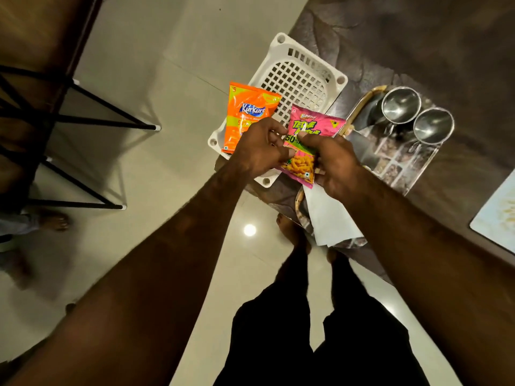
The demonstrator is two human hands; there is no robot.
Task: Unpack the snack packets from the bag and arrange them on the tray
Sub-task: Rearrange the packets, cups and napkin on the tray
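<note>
A white plastic tray [299, 68] with a grid floor sits at the dark table's corner, partly over its edge. My left hand [260, 147] holds an orange Kurkure packet [245, 115] above the tray's left side. My right hand [338, 165] grips a pink Bingo packet [306, 129] over the tray's near right corner. My left thumb also touches the pink packet. A white bag [331, 218] lies flat on the table under my right wrist, partly hidden.
A patterned serving tray [404, 162] to the right carries two steel cups [401, 104] [433, 125]. A pale mat [498, 215] lies at the right edge. Black chair legs [83, 121] stand on the tiled floor at left. Someone's foot [54, 221] shows at far left.
</note>
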